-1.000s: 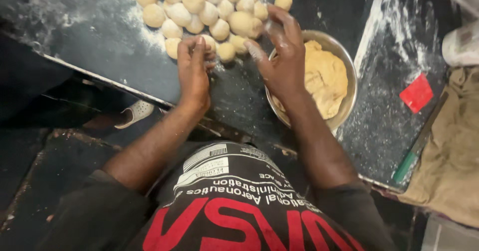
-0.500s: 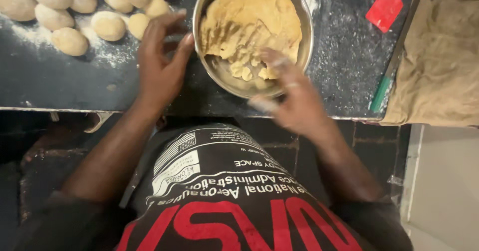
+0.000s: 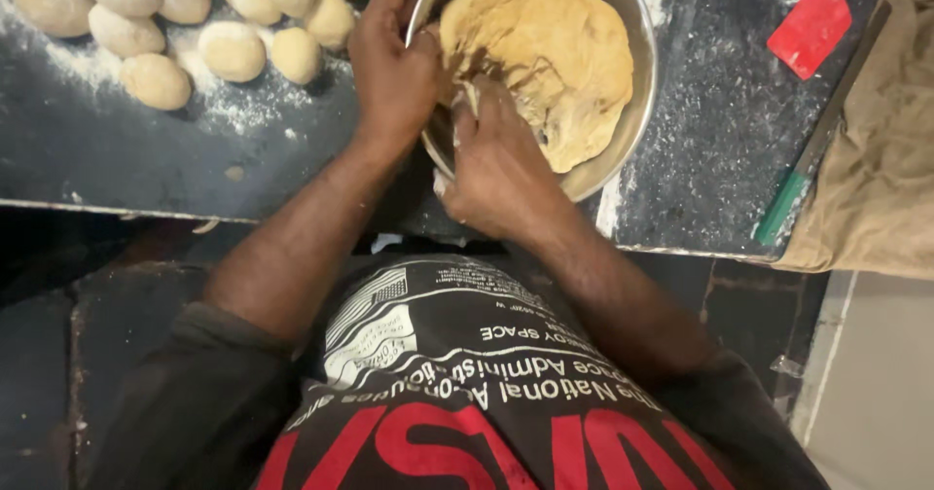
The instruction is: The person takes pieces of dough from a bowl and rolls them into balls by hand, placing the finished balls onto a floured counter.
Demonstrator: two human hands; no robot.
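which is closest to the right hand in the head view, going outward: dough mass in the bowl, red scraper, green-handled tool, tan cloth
From the right hand:
1. Dough mass, in the metal bowl; the fingers dig into it.
2. Green-handled tool, to the right near the counter edge.
3. Red scraper, upper right.
4. Tan cloth, far right; close to the scraper's rank.

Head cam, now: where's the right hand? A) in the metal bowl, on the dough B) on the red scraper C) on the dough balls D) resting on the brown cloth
A: the right hand reaches over the rim of the metal bowl with its fingers pressed into the dough; the left hand grips the bowl's near rim.
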